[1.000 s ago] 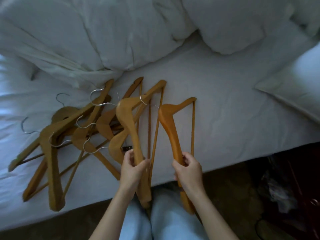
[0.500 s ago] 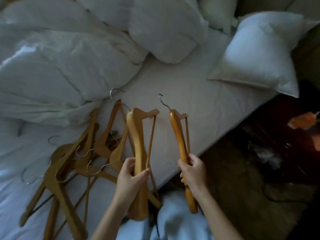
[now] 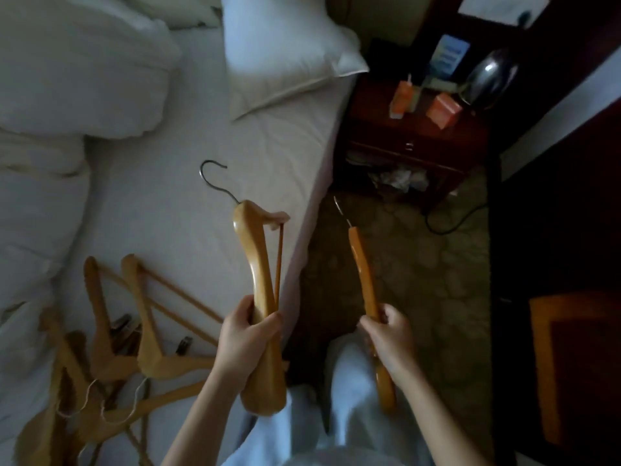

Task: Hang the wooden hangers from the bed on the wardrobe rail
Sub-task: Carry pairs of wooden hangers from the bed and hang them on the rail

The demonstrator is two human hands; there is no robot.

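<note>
While the person stands at the side of the bed [image 3: 201,136], the head view shows both hands raised, each holding one wooden hanger. The left hand [image 3: 247,334] has its fingers and thumb wrapped round the lower arm of a pale hanger [image 3: 255,260], which stands nearly upright over the bed's near edge, its metal hook [image 3: 215,179] curving above the white sheet. The right hand [image 3: 386,338] grips an orange hanger [image 3: 363,274] by its lower arm. That one is seen edge-on and sits off the bed, above the patterned carpet [image 3: 430,264] beside it. The two held hangers are apart and do not touch.

More hangers lie in a heap [image 3: 134,348] on the bed close to its near edge, crossing one another with hooks tangled. A pillow [image 3: 279,52] and a rumpled duvet [image 3: 74,79] lie farther up the bed. A dark wooden nightstand [image 3: 413,142] stands against the bed's pillow end and carries small orange boxes [image 3: 443,111] and a dark kettle [image 3: 490,79].
</note>
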